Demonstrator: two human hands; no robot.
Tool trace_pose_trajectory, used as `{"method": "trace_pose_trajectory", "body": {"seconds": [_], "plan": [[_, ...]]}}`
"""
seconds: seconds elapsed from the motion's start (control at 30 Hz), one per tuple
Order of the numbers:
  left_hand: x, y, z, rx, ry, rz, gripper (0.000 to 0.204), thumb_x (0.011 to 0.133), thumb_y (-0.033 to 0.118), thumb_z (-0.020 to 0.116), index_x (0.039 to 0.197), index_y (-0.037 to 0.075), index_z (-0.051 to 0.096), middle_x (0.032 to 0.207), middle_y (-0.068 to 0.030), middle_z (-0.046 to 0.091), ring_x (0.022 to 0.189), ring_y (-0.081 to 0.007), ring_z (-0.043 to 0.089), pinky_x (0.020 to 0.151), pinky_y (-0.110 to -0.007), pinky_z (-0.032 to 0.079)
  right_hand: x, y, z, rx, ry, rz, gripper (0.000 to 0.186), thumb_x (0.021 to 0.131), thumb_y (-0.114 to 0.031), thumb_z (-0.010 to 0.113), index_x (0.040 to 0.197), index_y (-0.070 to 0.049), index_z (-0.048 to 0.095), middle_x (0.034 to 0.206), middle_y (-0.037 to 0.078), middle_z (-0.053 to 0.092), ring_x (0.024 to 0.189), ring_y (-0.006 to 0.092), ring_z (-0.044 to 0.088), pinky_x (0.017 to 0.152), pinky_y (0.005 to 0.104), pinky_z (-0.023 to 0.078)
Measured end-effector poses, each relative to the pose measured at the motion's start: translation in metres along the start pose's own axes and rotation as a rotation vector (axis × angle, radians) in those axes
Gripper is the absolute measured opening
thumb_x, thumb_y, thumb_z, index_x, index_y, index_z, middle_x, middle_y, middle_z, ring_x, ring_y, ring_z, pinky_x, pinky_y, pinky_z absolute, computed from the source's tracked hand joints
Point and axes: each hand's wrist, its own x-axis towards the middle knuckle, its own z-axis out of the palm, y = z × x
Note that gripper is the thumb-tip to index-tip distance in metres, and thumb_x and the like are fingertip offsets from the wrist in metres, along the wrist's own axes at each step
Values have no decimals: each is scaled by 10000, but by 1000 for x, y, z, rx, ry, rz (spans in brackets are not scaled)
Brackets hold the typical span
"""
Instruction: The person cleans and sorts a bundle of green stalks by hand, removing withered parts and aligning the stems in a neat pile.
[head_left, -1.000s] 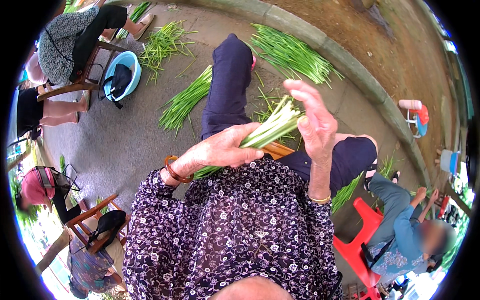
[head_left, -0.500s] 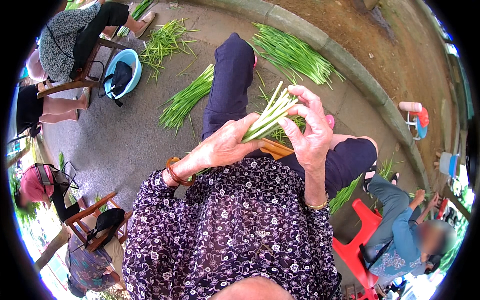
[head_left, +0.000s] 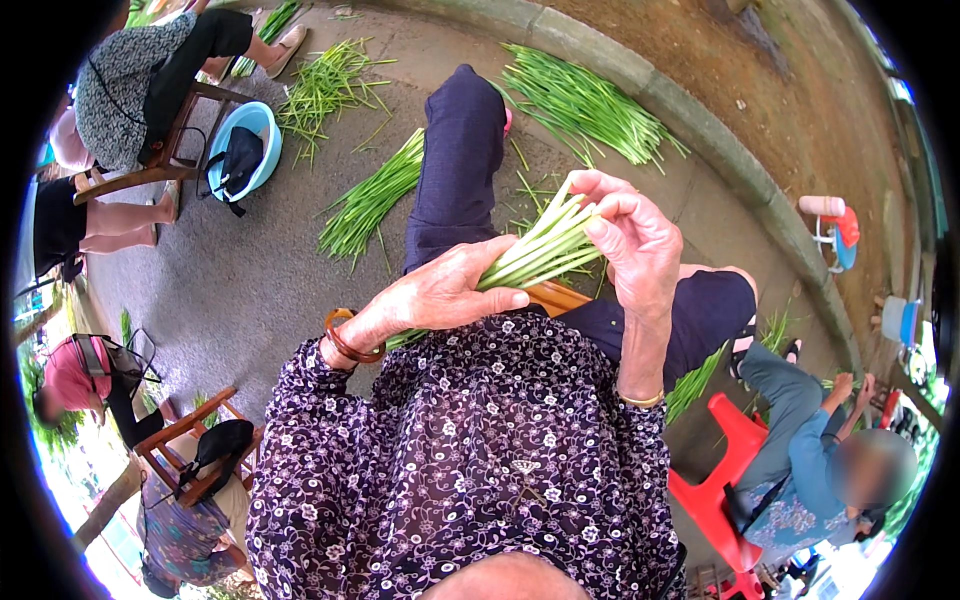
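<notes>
Left hand: closed round the lower part of the stalks, held over the lap
Right hand: fingertips pinched on the pale stalk ends
Grip advice: the bunch was best kept firm while one stalk was worked
Ground: more greens were spread ahead, beside a blue basin

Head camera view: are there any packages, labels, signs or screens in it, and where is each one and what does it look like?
No packages, labels, signs or screens show.
Nearest to that kind, containers only:
Blue basin: upper left on the pavement, round, light blue, holding a black bag.
Pale bucket: far right by the curb, small, blurred.
The hands hold only a bundle of green stalks.
</notes>
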Motion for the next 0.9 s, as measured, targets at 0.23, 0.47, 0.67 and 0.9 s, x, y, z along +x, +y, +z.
{"method": "trace_pose_trajectory", "body": {"seconds": [0.23, 0.47, 0.67, 0.9], "plan": [[1, 8, -4, -306, -119, -220, 410, 832, 292, 525, 1099, 1, 415, 686, 9, 464, 558, -47, 432, 485, -191, 373, 2, 0, -1, -16, 2, 52, 79, 762, 40, 558, 839, 40, 538, 1003, 133, 541, 922, 161, 517, 786, 261, 430], [0, -3, -6, -552, -157, -281, 387, 840, 293, 510, 1095, 15, 424, 646, 28, 427, 490, -30, 390, 428, -167, 342, 14, 13, -13, 240, 32, 3, 450, 883, -345, 356, 1135, 19, 434, 1183, 166, 440, 1085, 215, 430, 911, 337, 328], [2, -7, -4, -595, -211, -295, 382, 837, 275, 520, 1110, 26, 423, 643, 39, 415, 486, -24, 379, 406, -164, 325, 13, 8, 5, -153, -235, 35, 824, 776, -630, 310, 1241, 48, 277, 1293, 217, 292, 1182, 311, 325, 970, 406, 270], [0, -2, -11, -607, -131, -254, 382, 828, 269, 533, 1108, 32, 427, 644, 57, 400, 479, -10, 342, 390, -146, 289, 2, 32, -8, 476, -73, 182, 808, 683, -403, 660, 1259, -14, 249, 1237, 206, 360, 1118, 289, 404, 928, 388, 356]]}}
